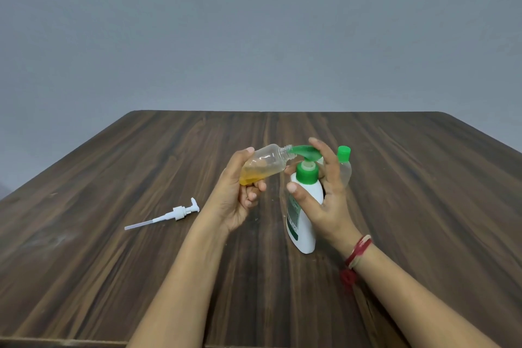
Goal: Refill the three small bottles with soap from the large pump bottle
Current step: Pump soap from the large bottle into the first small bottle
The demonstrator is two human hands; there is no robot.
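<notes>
Left hand (240,200), at centre frame, grips a small clear bottle (265,162) with thumb on top and fingers curled underneath. The bottle is held off the table and tilted, its bare threaded neck pointing up and to the right. Amber soap (251,175) is pooled at the lower end, inside the hand.

Right hand (327,198), just right of centre, holds a green piece (305,152) at the mouth of that bottle, with the fingers closed round its far side and the thumb standing free below. The piece is blurred; whether it is a cap or a funnel cannot be told.

The large white bottle (306,232) stands upright on the table between the two hands, just below the green piece. Its green collar (306,175) is open at the top and carries no pump. The white pump (180,212) with its dip tube lies flat on the table at lower left, well apart from the bottle.

A second small bottle (346,168), closed with a green cap (343,152), stands behind the right hand and is partly hidden by it.

The dark wood-grain table (113,263) is backed by a grey wall (254,22). There is a red thread band (358,251) on the right wrist.
</notes>
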